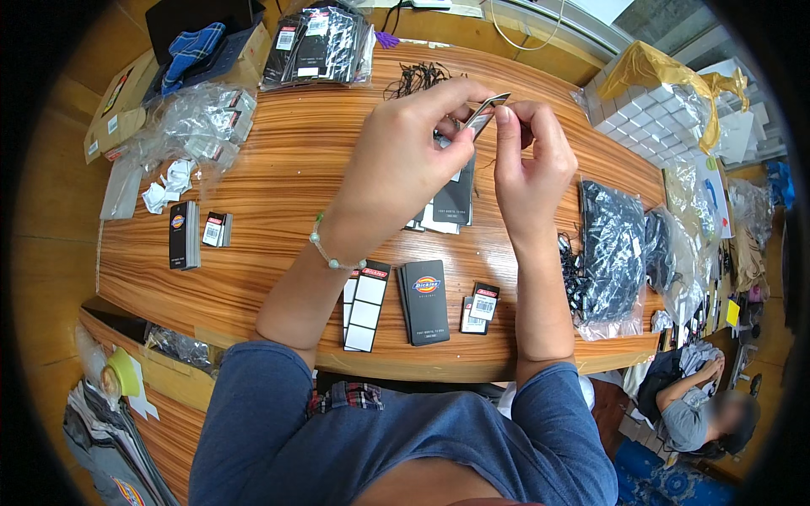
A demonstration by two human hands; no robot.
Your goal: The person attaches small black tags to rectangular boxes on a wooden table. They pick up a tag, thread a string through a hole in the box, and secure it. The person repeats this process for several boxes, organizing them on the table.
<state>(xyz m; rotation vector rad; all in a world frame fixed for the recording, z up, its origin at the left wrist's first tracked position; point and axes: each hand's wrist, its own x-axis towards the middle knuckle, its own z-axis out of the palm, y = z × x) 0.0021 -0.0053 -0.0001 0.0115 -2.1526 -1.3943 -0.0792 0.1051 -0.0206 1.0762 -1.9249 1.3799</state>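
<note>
Above the middle of the table, my left hand (409,139) is closed on a small bunch of hang tags (481,118), held tilted and nearly edge-on. My right hand (536,160) pinches at the upper end of these tags; what lies between its fingertips is too small to tell. Below the hands rests a pile of dark hang tags (454,205), partly hidden by my left hand. Closer to me are white-panelled label cards (368,308), a stack of dark hang tags (429,304) and small barcode tags (483,302). Black tag strings (418,78) lie beyond my hands.
At left stand a tag stack (179,236), a small tag stack (216,229) and crumpled paper (173,181). Bagged tags (316,46) lie at the back. A bag of black strings (612,249) and stacked white boxes (633,105) line the right. Another person (688,413) sits lower right.
</note>
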